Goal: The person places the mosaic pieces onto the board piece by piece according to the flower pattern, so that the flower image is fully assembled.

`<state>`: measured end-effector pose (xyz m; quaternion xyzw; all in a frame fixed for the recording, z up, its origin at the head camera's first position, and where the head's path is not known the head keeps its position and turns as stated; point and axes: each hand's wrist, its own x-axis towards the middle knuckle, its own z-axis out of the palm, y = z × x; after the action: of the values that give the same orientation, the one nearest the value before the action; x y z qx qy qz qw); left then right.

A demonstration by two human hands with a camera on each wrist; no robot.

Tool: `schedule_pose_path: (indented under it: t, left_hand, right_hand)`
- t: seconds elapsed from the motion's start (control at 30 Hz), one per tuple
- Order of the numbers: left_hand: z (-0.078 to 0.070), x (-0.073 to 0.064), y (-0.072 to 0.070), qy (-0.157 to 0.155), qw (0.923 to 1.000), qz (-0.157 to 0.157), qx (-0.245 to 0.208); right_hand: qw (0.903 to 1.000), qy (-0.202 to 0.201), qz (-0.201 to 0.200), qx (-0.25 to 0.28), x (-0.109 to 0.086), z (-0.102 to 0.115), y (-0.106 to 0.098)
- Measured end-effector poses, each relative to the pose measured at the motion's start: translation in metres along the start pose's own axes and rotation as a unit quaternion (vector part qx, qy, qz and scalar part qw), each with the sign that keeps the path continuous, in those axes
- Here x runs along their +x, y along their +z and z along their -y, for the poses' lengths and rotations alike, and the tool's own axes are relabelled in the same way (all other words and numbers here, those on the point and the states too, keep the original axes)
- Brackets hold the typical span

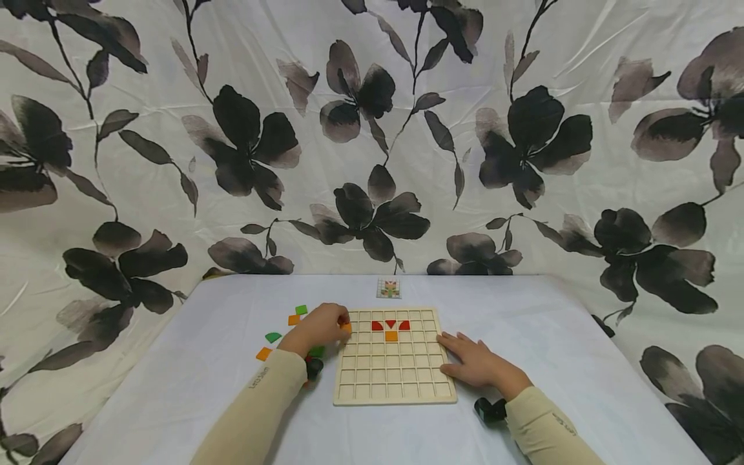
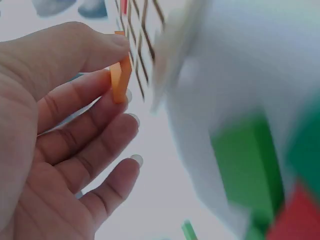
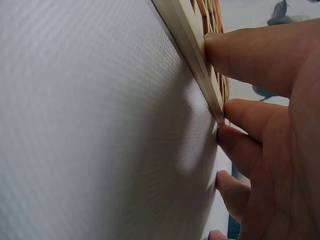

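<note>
1. At the left edge of the wooden grid board [image 1: 395, 404], the left hand [image 1: 316, 328] pinches an orange piece [image 2: 120, 82] between thumb and fingers; whether the piece touches the board I cannot tell.
2. Along the board's right edge, the right hand [image 1: 479, 363] lies with its fingers extended and spread, thumb and fingertips touching the rim.
3. In the grid's upper rows sit a red triangle [image 1: 391, 324] between two red quarter-circles [image 1: 377, 326], and an orange square [image 1: 391, 336] directly below the triangle.
4. On the white surface [image 1: 500, 426] left of the board lie loose green [image 1: 273, 337] and orange pieces [image 1: 264, 354], some partly hidden by the left arm.
5. Beyond the board's far edge lies a small patterned card [image 1: 389, 289], with a floral cloth [image 1: 442, 194] behind the surface.
</note>
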<state>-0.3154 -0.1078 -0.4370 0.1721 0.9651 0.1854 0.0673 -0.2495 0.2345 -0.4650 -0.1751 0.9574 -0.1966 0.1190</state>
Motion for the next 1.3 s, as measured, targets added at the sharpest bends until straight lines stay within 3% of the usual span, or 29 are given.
schedule_pose_path:
  t: [0.3, 0.5, 0.67, 1.0, 1.13, 1.3]
  left_hand:
    - [-0.043, 0.014, 0.017, 0.069, 0.9973, 0.011, 0.02]
    - [-0.054, 0.019, 0.025, 0.076, 0.9967, 0.015, 0.026]
    - [-0.053, 0.02, 0.028, 0.066, 0.9976, 0.021, 0.009]
    - [-0.05, 0.018, 0.031, 0.096, 0.9951, 0.015, 0.02]
    - [-0.042, 0.011, 0.025, 0.048, 0.9985, 0.022, -0.017]
    - [-0.015, 0.003, 0.004, -0.002, 0.9992, -0.019, -0.036]
  right_hand:
    - [1.0, 0.001, -0.004, 0.003, 0.0, 0.001, 0.0]
    - [1.0, 0.003, -0.002, 0.006, 0.0, 0.001, 0.002]
    - [1.0, 0.005, -0.002, 0.003, 0.0, 0.001, 0.003]
    - [1.0, 0.003, -0.003, 0.005, -0.001, 0.001, 0.001]
    - [1.0, 0.0, -0.003, 0.006, -0.001, 0.001, 0.001]
    - [1.0, 0.0, -0.002, 0.005, -0.001, 0.0, 0.001]
